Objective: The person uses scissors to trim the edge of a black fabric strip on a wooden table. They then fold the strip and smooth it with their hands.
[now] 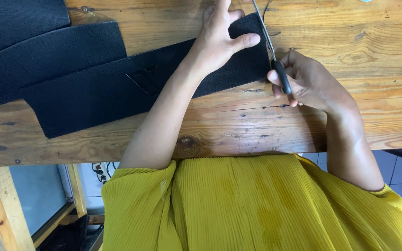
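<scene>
A long strip of black textured material (117,93) lies across the wooden table (238,130), with an embossed triangular mark near its middle. My left hand (219,39) presses flat on the strip's right end, fingers spread. My right hand (305,79) grips the black handle of a pair of scissors (271,51); the metal blades run up along the strip's right edge.
Two more black textured strips (47,51) overlap at the upper left of the table. Below the table edge are my yellow pleated top (257,204), a wooden table leg (5,209), a power strip on the floor (102,171) and blue-grey floor tiles.
</scene>
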